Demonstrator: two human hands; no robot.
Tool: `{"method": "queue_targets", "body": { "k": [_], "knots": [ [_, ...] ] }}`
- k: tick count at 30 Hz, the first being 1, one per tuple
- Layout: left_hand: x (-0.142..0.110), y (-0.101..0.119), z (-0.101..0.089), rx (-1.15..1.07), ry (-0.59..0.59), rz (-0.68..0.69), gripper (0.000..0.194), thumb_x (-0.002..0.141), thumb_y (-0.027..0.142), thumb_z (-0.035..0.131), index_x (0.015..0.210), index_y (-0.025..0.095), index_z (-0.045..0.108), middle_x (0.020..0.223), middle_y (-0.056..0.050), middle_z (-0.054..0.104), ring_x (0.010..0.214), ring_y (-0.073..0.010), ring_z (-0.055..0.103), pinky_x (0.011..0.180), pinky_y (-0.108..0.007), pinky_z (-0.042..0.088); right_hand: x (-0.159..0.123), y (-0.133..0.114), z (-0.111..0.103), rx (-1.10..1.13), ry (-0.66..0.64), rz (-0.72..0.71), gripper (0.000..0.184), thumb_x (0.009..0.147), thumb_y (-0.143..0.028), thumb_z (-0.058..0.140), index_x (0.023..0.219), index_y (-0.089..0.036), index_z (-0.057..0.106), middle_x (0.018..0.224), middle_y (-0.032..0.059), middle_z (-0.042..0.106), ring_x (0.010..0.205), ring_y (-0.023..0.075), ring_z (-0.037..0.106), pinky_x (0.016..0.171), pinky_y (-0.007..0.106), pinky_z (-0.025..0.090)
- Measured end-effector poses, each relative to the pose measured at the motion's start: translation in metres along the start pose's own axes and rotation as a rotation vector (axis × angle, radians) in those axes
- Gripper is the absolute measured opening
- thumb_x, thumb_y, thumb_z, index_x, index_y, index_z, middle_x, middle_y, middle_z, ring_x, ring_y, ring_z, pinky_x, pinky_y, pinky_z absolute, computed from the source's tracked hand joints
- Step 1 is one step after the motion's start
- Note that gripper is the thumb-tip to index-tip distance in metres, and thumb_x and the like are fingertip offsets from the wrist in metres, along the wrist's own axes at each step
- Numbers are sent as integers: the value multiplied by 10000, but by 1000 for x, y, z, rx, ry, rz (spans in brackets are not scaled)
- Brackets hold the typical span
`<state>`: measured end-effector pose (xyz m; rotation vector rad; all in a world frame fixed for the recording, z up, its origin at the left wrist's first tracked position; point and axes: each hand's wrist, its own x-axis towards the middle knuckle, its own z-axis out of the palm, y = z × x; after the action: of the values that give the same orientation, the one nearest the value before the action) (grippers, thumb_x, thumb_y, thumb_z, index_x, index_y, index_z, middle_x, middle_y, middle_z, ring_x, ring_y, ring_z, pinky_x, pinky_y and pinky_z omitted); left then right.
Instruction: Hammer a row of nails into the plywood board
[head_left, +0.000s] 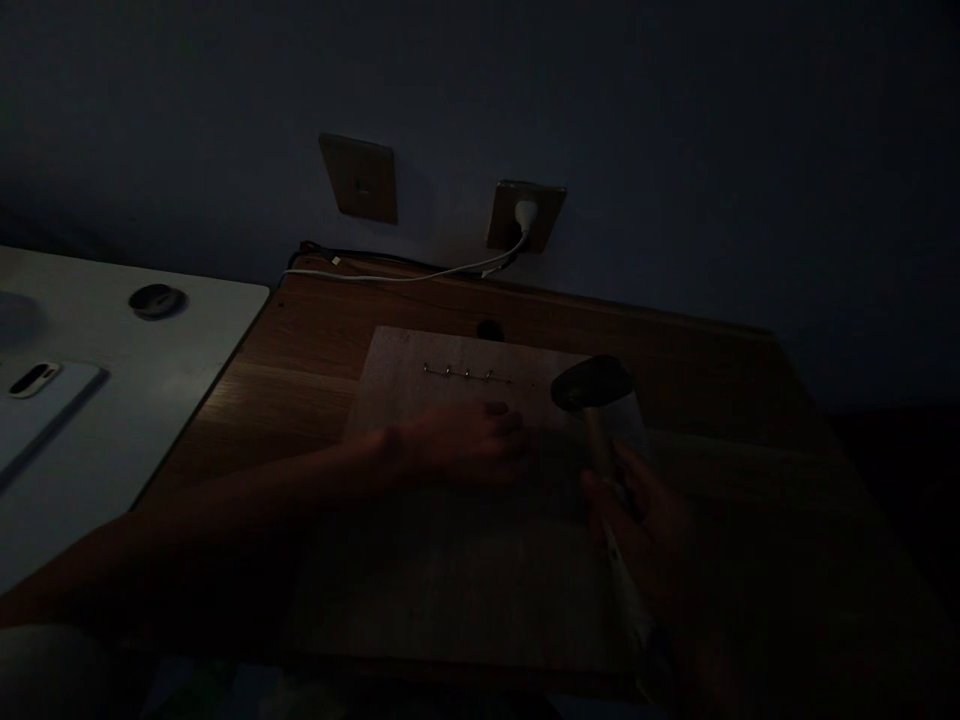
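Observation:
My right hand [637, 510] is wrapped round the wooden handle of a mallet [592, 384] with a dark head, held over the right part of a board [450, 590]. On the board's left half rests my left hand [472, 443], its fingers curled in; whether anything is in them is hidden in the dim light. Just beyond that hand, several small nails [467, 376] stand upright in a row in the board. The mallet's head is to the right of the row, apart from it.
The board lies on a wooden table [262, 400] against a wall. White and black cables [390, 277] run along its back edge to a socket [526, 215]. At left, a white surface [202, 340] bears a roll of tape [154, 300] and a phone [45, 410].

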<state>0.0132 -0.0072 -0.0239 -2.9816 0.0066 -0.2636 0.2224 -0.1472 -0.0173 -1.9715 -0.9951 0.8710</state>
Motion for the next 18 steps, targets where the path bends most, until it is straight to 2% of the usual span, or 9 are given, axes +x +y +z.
{"method": "queue_targets", "body": {
  "k": [2,5,8,11,15,18],
  "knots": [
    [-1,-4,-2,-23,-5,-21,236,1081,176,515,1089,217,747,965,-58,784,901,-200,707,801,-340,541,1,4,2,18,2,6,734,808,-613,747,1359,-132,681,539,-69,554,433,156,518,416,273,397],
    [-3,-16,-1,-121,90,-128,197,1057,162,565,1096,220,749,1059,-63,797,992,-210,717,904,-357,537,2,8,6,32,24,9,759,783,-606,758,1367,-126,682,622,-41,622,456,160,550,425,286,424],
    [-1,-34,9,-276,216,-352,183,1041,189,598,1139,204,752,1093,-77,804,1012,-213,729,945,-364,539,2,13,8,34,33,4,735,796,-607,751,1358,-137,693,627,-40,630,460,164,560,427,291,438],
    [3,-47,25,-382,271,-551,222,1021,181,584,1156,187,761,1050,-80,810,943,-205,746,869,-335,561,3,17,7,58,6,-5,687,830,-594,753,1368,-171,693,621,-49,628,463,160,566,426,281,443],
    [7,-55,41,-384,279,-594,267,1008,187,575,1191,204,769,1096,-81,815,980,-224,761,874,-348,576,4,21,5,79,-26,-12,651,861,-586,747,1358,-169,694,545,-74,565,437,158,547,420,274,445],
    [6,-57,44,-355,289,-615,235,1003,191,574,1109,204,783,1042,-75,814,958,-226,755,899,-366,565,5,23,4,70,-38,-11,659,871,-594,745,1382,-183,685,581,-61,607,457,159,572,430,272,463]
  ]
}}
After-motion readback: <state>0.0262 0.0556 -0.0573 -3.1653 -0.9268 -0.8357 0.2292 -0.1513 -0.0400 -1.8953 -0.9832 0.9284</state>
